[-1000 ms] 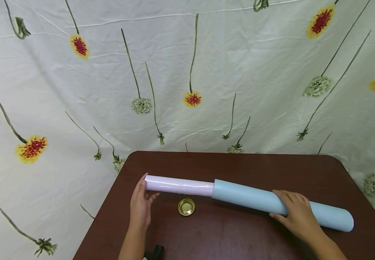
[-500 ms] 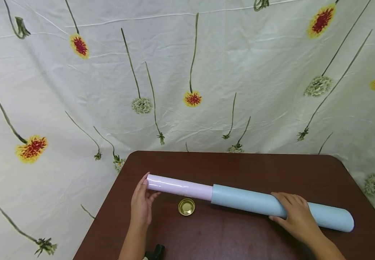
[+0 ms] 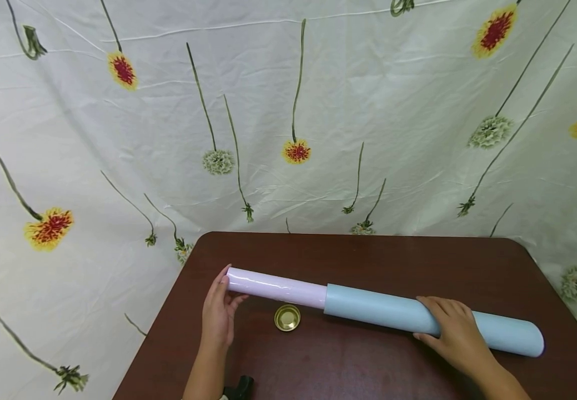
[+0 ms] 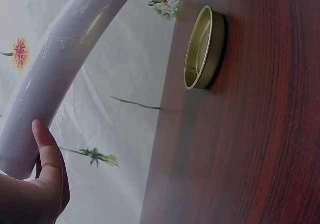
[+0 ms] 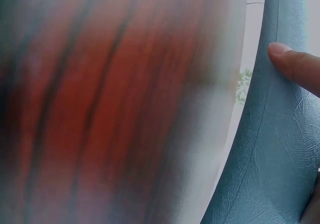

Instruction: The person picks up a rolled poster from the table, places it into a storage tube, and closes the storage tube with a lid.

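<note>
A pale lilac-white roll in glossy clear wrap (image 3: 273,288) runs into the left end of a wider light-blue tube (image 3: 378,305) in the head view. My left hand (image 3: 218,316) holds the roll's left end; the left wrist view has the thumb (image 4: 46,149) along its side and the other fingers mostly hidden behind. Over the middle of the blue tube, my right hand (image 3: 455,330) grips it from above, thumb on the near side. Faint creases mark the blue surface (image 5: 270,149) in the right wrist view, where one fingertip (image 5: 282,51) presses it.
A small round gold dish (image 3: 287,318) sits on the dark brown table (image 3: 328,366), just below the roll. A dark object (image 3: 240,387) lies at the bottom edge by the left forearm. Behind the table hangs a white floral cloth (image 3: 268,111).
The roll's left end has shifted slightly right with my left hand. The blue tube's left end has dropped a little, and slightly less of the roll shows. My right hand has hardly moved.
</note>
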Demonstrator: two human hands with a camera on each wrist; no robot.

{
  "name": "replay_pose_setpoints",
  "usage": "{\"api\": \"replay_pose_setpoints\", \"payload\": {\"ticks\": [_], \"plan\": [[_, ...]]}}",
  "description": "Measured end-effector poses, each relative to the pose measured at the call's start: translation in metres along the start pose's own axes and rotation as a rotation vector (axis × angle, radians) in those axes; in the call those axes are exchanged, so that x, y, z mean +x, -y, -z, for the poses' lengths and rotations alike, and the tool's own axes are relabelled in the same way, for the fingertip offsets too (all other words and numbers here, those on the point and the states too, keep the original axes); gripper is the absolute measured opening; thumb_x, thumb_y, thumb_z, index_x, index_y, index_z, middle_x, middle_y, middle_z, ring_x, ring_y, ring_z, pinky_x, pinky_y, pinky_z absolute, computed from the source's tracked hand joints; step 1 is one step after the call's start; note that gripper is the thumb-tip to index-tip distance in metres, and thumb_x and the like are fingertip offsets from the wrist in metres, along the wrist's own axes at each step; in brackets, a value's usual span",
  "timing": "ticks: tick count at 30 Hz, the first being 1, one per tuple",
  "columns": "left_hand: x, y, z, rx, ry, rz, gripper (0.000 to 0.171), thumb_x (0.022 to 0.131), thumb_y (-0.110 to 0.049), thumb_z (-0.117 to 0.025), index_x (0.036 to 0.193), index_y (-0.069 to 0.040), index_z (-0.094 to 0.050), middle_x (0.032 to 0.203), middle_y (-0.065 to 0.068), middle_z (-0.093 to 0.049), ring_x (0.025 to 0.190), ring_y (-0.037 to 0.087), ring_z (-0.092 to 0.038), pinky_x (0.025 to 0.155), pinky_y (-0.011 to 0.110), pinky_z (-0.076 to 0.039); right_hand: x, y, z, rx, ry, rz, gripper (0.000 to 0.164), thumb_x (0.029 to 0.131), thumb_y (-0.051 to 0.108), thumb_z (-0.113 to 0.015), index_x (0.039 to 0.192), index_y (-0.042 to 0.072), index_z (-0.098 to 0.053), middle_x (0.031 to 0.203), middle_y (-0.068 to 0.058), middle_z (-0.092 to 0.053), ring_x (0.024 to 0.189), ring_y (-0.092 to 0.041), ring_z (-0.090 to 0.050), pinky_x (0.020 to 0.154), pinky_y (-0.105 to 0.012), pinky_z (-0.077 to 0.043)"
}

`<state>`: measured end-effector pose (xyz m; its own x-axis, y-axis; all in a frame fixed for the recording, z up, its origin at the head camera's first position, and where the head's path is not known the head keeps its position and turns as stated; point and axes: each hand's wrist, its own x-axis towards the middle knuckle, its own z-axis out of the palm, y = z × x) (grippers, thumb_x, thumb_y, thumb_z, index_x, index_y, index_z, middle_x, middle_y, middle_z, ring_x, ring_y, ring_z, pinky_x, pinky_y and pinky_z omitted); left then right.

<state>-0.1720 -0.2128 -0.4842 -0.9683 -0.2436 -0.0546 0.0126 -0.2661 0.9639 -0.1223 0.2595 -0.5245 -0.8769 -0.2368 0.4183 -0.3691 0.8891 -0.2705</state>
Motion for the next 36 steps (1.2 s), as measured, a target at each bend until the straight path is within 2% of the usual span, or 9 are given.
{"api": "replay_pose_setpoints", "payload": {"ticks": [19,36], "plan": [[0.0,0.003,-0.007,-0.048,0.032,-0.029,0.048,0.109,-0.037,-0.044,0.149,-0.01,-0.046,0.129,0.001,-0.051,0.103,0.013,-0.057,0.08,0.025,-0.058,0.0,0.003,-0.003,0.022,-0.043,0.022,0.082,0.062,0.03,-0.096,0.133,0.009,-0.06,0.12,-0.011,-0.066,0.111,-0.037,-0.059,0.094,-0.059,-0.037],[-0.001,0.005,-0.012,-0.045,0.041,-0.016,0.046,0.109,-0.036,-0.043,0.147,-0.01,-0.047,0.127,0.001,-0.051,0.102,0.013,-0.059,0.08,0.025,-0.058,0.001,0.009,-0.005,0.026,-0.034,0.004,0.082,0.064,0.03,-0.095,0.135,0.011,-0.059,0.122,-0.011,-0.065,0.113,-0.038,-0.057,0.096,-0.059,-0.036]]}}
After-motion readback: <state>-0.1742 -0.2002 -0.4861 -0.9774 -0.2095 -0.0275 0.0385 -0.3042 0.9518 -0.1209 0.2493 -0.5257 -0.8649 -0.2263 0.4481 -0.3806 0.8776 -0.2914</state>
